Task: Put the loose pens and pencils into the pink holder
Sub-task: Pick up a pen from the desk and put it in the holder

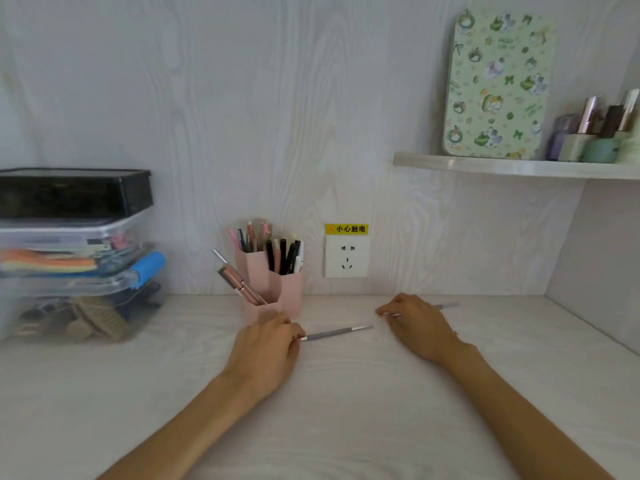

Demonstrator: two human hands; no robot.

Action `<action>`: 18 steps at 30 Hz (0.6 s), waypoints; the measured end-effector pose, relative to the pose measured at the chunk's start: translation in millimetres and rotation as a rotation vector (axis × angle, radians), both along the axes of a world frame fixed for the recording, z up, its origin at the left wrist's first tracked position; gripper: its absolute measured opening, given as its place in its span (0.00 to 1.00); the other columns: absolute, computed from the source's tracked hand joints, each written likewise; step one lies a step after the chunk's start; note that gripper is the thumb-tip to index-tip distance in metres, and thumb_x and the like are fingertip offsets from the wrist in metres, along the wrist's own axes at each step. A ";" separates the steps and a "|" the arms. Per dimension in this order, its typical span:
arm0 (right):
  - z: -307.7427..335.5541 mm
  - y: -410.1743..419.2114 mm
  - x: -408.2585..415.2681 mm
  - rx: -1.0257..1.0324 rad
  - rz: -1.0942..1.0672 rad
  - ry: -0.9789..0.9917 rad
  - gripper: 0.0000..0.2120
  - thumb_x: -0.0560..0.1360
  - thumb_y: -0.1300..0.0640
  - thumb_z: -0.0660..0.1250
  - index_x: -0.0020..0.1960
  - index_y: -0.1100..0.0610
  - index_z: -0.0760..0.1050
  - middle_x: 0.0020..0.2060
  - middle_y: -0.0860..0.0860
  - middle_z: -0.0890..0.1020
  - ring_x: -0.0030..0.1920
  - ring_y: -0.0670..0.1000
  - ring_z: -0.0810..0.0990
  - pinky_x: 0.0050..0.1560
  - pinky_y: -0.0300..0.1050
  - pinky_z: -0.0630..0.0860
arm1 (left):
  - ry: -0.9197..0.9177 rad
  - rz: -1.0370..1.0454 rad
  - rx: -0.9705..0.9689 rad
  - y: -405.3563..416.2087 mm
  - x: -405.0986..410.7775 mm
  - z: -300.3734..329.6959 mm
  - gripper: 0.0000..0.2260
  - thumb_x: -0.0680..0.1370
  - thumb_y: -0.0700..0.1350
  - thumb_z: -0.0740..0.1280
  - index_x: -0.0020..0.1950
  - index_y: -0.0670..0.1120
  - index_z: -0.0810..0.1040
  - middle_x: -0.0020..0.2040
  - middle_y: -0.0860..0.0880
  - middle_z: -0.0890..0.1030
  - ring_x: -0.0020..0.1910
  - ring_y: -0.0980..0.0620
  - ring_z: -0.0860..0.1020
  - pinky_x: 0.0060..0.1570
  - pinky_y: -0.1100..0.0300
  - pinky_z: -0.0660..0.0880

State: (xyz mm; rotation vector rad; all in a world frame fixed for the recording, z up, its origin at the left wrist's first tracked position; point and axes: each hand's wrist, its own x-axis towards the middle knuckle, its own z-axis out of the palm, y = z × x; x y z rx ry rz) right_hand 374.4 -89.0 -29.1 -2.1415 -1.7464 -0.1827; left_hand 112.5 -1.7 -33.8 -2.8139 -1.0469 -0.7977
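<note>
Pink holder (277, 289) at frame centre, grey pen (337, 331) pinched by left hand (268, 344), second grey pen (446, 306) gripped under curled right hand (417, 325).

Pink holder (273, 289): several joined angular cups of differing heights, upright at the back of the desk against the wall, already packed with pink, black and white pens. Rose-gold pen (239, 280) in the low front cup, leaning left, tip down. Grey pen (335, 332) flat on the desk, just right of the holder, near end pinched in fingertips. Second grey pen (446, 306) farther right, mostly hidden under a hand.
</note>
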 end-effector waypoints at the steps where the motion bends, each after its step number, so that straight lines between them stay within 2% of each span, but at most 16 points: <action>1: -1.1 2.3 -5.8 -0.016 0.003 -0.042 0.15 0.79 0.57 0.57 0.62 0.49 0.76 0.56 0.50 0.77 0.58 0.52 0.74 0.54 0.45 0.71 | -0.001 0.011 0.010 1.9 -13.8 -0.5 0.12 0.79 0.50 0.58 0.57 0.55 0.78 0.54 0.56 0.76 0.56 0.55 0.73 0.45 0.58 0.72; 5: 4.3 4.9 -19.7 -0.085 0.021 -0.114 0.24 0.75 0.66 0.56 0.68 0.50 0.69 0.65 0.50 0.73 0.65 0.52 0.70 0.61 0.45 0.69 | -0.040 -0.018 -0.020 15.0 -58.7 -5.1 0.11 0.78 0.55 0.60 0.57 0.58 0.76 0.52 0.61 0.76 0.52 0.59 0.73 0.42 0.63 0.69; 7: 10.7 1.7 -15.4 -0.194 -0.107 -0.237 0.28 0.74 0.67 0.56 0.72 0.53 0.63 0.69 0.52 0.69 0.69 0.53 0.66 0.66 0.46 0.64 | -0.118 -0.031 -0.120 19.2 -69.2 -5.9 0.11 0.77 0.55 0.63 0.58 0.59 0.76 0.49 0.65 0.74 0.49 0.62 0.72 0.42 0.66 0.66; 8: 13.2 -1.0 -14.2 -0.268 -0.191 -0.284 0.26 0.74 0.66 0.56 0.71 0.54 0.62 0.68 0.53 0.69 0.69 0.54 0.66 0.67 0.48 0.64 | -0.152 -0.042 -0.159 19.8 -71.4 -6.1 0.11 0.76 0.55 0.64 0.58 0.59 0.75 0.48 0.66 0.74 0.48 0.63 0.72 0.43 0.67 0.66; 10: 19.1 -3.4 -16.4 -0.383 -0.275 -0.361 0.19 0.77 0.64 0.55 0.67 0.56 0.67 0.65 0.55 0.73 0.65 0.55 0.72 0.63 0.50 0.69 | -0.164 -0.079 -0.174 18.9 -70.3 -4.9 0.11 0.76 0.54 0.65 0.58 0.60 0.75 0.48 0.66 0.74 0.48 0.64 0.72 0.42 0.69 0.66; 12: 27.0 -3.7 -28.1 -0.422 -0.252 -0.508 0.14 0.78 0.64 0.55 0.61 0.59 0.72 0.60 0.56 0.77 0.60 0.57 0.76 0.57 0.50 0.72 | -0.134 -0.130 -0.153 15.9 -67.6 -5.1 0.11 0.75 0.54 0.66 0.57 0.61 0.75 0.48 0.66 0.74 0.47 0.65 0.71 0.40 0.73 0.64; 15: 35.6 -1.3 -43.4 -0.465 -0.130 -0.746 0.14 0.77 0.68 0.54 0.57 0.61 0.74 0.57 0.58 0.79 0.59 0.60 0.77 0.53 0.51 0.72 | -0.115 -0.144 -0.152 15.0 -67.7 -6.2 0.07 0.76 0.53 0.66 0.53 0.61 0.78 0.44 0.66 0.75 0.46 0.66 0.70 0.37 0.75 0.62; 18: 44.4 -2.8 -55.2 -0.486 -0.022 -0.834 0.15 0.75 0.70 0.55 0.57 0.61 0.73 0.55 0.58 0.79 0.57 0.61 0.78 0.49 0.51 0.72 | -0.128 -0.139 -0.160 16.5 -66.4 -7.4 0.06 0.75 0.53 0.65 0.50 0.60 0.79 0.42 0.64 0.74 0.44 0.64 0.71 0.36 0.72 0.63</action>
